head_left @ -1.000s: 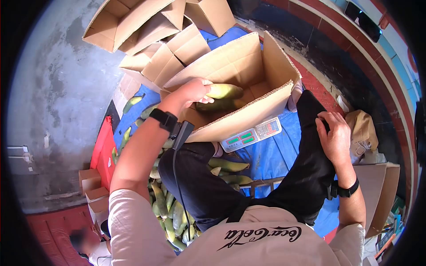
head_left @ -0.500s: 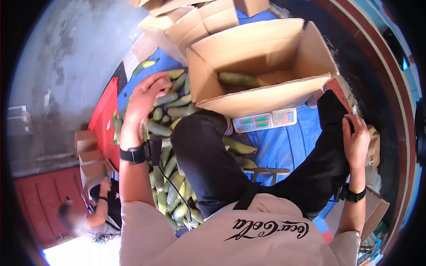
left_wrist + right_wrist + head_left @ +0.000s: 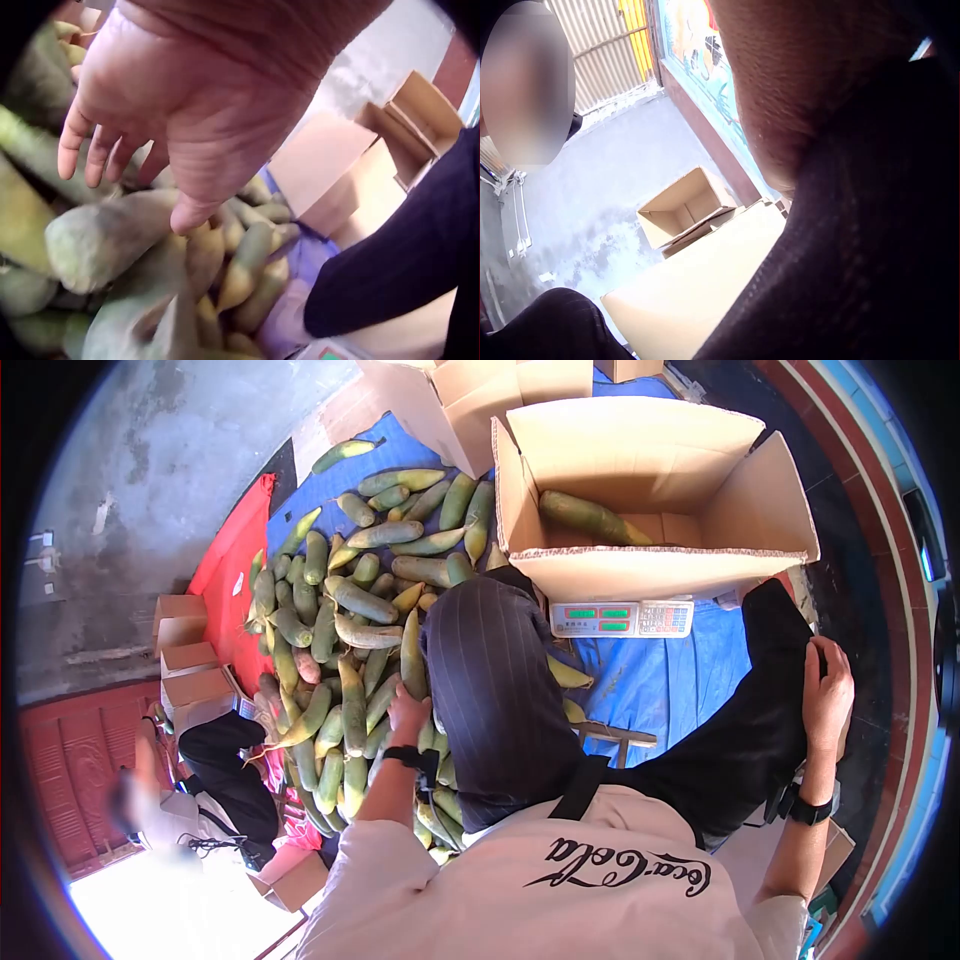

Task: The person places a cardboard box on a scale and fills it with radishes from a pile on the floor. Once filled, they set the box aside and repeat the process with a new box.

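Observation:
My left hand (image 3: 407,712) reaches down beside my left leg into a pile of long green and yellow vegetables (image 3: 345,620). In the left wrist view the left hand (image 3: 142,169) hovers open, fingers spread, just above one vegetable (image 3: 105,240) and holds nothing. My right hand (image 3: 828,690) lies on my right knee over the black trouser leg; the right wrist view shows only the right hand's palm (image 3: 802,97) against dark cloth. An open cardboard box (image 3: 660,565) stands ahead on a digital scale (image 3: 620,618), with one vegetable (image 3: 585,517) inside.
The pile lies on a blue tarp (image 3: 660,680) next to a red cloth (image 3: 235,575). More open boxes (image 3: 450,390) stand behind. Small boxes (image 3: 185,660) and another person in black (image 3: 215,770) are at the lower left. A wooden stool (image 3: 620,738) is under me.
My left hand left a vegetable in the box, swung out to the left and dropped down to the pile by my left leg. The right hand stayed on the knee.

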A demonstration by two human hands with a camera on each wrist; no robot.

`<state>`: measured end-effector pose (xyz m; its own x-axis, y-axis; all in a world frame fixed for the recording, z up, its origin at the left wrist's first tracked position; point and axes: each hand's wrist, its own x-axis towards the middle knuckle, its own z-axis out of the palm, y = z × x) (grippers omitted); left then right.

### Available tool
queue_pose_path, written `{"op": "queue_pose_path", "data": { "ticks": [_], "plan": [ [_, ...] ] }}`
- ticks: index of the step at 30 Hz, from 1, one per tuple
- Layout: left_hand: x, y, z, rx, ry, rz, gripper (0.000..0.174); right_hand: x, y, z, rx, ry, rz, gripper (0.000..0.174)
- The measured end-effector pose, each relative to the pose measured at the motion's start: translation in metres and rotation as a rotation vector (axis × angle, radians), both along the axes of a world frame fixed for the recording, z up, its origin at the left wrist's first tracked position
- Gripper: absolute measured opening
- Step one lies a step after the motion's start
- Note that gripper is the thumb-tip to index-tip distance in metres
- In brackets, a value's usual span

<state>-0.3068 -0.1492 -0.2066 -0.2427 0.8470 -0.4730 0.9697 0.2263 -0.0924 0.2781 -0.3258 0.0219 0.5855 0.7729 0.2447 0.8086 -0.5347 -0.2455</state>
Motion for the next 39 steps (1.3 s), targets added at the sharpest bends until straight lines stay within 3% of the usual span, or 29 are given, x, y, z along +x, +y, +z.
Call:
{"op": "queue_pose_path", "data": {
  "ticks": [2, 5, 6, 8, 10, 12, 14, 15, 17, 19, 23, 27, 31, 34, 39],
  "plan": [
    [-0.004, -0.011, -0.026, 0.067, 0.138, -0.033, 0.075, -0.001, 0.002, 0.001, -0.005, -0.014, 0.007, 0.014],
    [-0.033, 0.002, -0.047, 0.002, 0.05, -0.029, 0.066, -0.003, 0.004, 0.002, -0.022, -0.012, 0.017, 0.013],
    [-0.032, 0.007, -0.026, 0.008, 0.047, -0.029, 0.066, -0.003, 0.006, 0.002, -0.033, -0.002, 0.011, 0.013],
    [-0.017, 0.024, 0.044, -0.085, -0.746, 0.62, 0.048, -0.006, 0.007, 0.006, -0.026, -0.003, 0.012, 0.013],
    [-0.03, 0.034, 0.059, -0.069, -1.259, 1.046, 0.035, -0.008, 0.008, 0.007, 0.006, 0.024, 0.027, 0.013],
    [-0.015, 0.035, 0.114, -0.033, -1.227, 0.929, 0.032, -0.005, 0.006, 0.005, 0.017, 0.03, 0.031, 0.013],
    [0.004, 0.04, 0.162, 0.091, -1.445, 0.715, 0.028, -0.007, 0.007, 0.009, 0.025, 0.021, 0.056, 0.011],
    [0.016, 0.045, 0.188, 0.132, -1.465, 0.509, 0.029, -0.006, 0.006, 0.01, 0.029, 0.017, 0.043, 0.011],
    [0.055, 0.058, 0.236, 0.325, -1.397, 0.404, 0.04, -0.005, 0.005, 0.009, 0.024, 0.041, 0.061, 0.01],
    [0.084, 0.071, 0.286, 0.288, -1.327, 0.144, 0.044, -0.004, 0.005, 0.01, 0.056, 0.025, 0.06, 0.01],
    [0.165, 0.1, 0.335, 0.126, -1.373, -0.032, 0.043, 0.0, -0.001, 0.007, 0.093, 0.044, 0.05, 0.01],
    [0.26, 0.121, 0.342, -0.128, -1.189, -0.227, 0.037, 0.004, -0.007, 0.006, 0.106, 0.047, 0.043, 0.011],
    [0.33, 0.152, 0.292, -0.307, -0.926, -0.507, 0.038, 0.007, -0.01, 0.006, 0.138, 0.097, 0.023, 0.011],
    [0.373, 0.152, 0.255, -0.409, -0.888, -0.437, 0.038, 0.007, -0.011, 0.007, 0.149, 0.117, 0.029, 0.011],
    [0.388, 0.159, 0.221, -0.326, -0.811, -0.494, 0.031, 0.007, -0.01, 0.008, 0.148, 0.126, 0.024, 0.011]
  ]
}}
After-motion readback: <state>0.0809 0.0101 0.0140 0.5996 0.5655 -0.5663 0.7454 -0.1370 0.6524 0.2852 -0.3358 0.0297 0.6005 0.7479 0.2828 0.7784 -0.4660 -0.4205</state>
